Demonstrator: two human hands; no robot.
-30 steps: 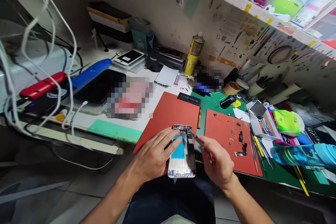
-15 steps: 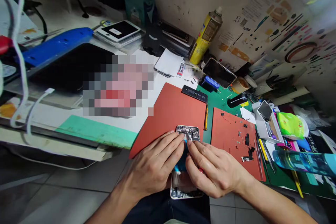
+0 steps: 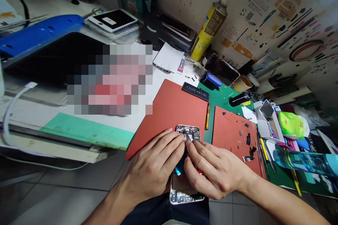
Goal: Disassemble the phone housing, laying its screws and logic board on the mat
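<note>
- Silver-framed and opened up, a phone body (image 3: 182, 184) sits under both hands, its upper end over the near edge of a red mat (image 3: 171, 107) and its lower end above the person's dark-clothed lap.
- Fingers of the left hand (image 3: 157, 163) lie side by side, bent over the phone's left edge, tips near the top; the thumb is hidden, so whether this hand grips cannot be told.
- Thumb and forefinger of the right hand (image 3: 211, 168) are pinched together on a slim tool (image 3: 187, 135), whose pale tip touches or hovers just over the upper part of the phone; which of the two cannot be told.
- Left and right fingertips nearly meet there, covering much of the phone's middle.
- Beyond them, a black battery (image 3: 195, 91) lies across the mat's far right corner, with a gold screwdriver (image 3: 207, 116) just below it.
- To the right, a second red mat (image 3: 224, 144) bears small dark parts (image 3: 248, 139); slim tools, a white box (image 3: 260, 124), a bright green packet (image 3: 292, 124) and a blue bottle (image 3: 295, 160) stand or lie past it on the surface (image 3: 209, 135).
- Farther back, a yellow spray can (image 3: 208, 30) stands near the wall.
</note>
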